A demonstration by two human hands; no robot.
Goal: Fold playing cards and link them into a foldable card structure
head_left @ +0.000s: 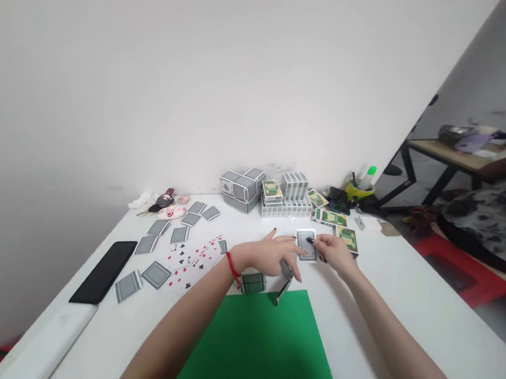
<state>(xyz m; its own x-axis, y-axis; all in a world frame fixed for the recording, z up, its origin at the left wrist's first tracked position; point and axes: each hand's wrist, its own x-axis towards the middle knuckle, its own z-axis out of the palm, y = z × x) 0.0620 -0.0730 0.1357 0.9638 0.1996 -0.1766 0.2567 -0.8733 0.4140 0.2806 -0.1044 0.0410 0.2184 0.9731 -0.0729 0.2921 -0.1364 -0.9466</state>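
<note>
A face-down playing card [305,250] with a grey patterned back lies beyond the green mat. My right hand [335,252] pinches its right edge between thumb and fingers. My left hand [266,255], a red string at its wrist, reaches across from the left with fingers spread, its fingertips at the card's left edge. Below its fingers a thin dark-edged card-like piece [282,292] stands tilted at the mat's far edge; whether the hand touches it I cannot tell. More grey-backed cards [252,283] show under the left wrist.
The green mat [270,350] covers the table's near middle. Loose face-down cards [156,275] and face-up cards [188,262] spread leftward. Grey card blocks [240,191] and green-yellow card boxes [272,191] stand by the wall. A black slab [104,271] and white device [45,359] lie left.
</note>
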